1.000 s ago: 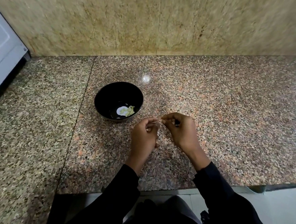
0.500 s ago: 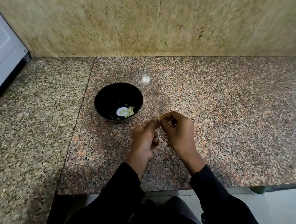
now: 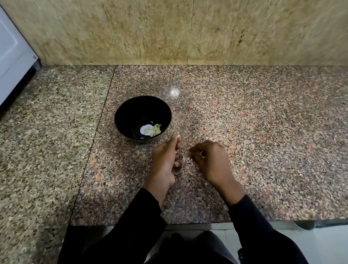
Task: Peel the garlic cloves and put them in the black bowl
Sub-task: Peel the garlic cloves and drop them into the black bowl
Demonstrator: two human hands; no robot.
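A tan stone wall point(image 3: 135, 26) fills the top of the frame, and a speckled granite counter point(image 3: 271, 138) spreads across the middle from left to right. A white appliance point(image 3: 7, 62) stands at the upper left edge. Black sleeves point(image 3: 133, 232) rise from the bottom centre.

The black bowl point(image 3: 129, 112) sits on the counter just left of centre, with a few pale peeled cloves point(image 3: 155, 129) and a bright glare spot on its floor.

The left hand point(image 3: 165, 160) is at centre, just below and right of the bowl; its thumb and forefinger pinch a small pale clove point(image 3: 177, 135) at their tips, close to the bowl's rim, with the other fingers curled under. The right hand point(image 3: 210, 159) lies just right of it, apart from it, fingers curled inward and pinching a thin pale scrap of skin point(image 3: 202, 154); it is too small to tell more.
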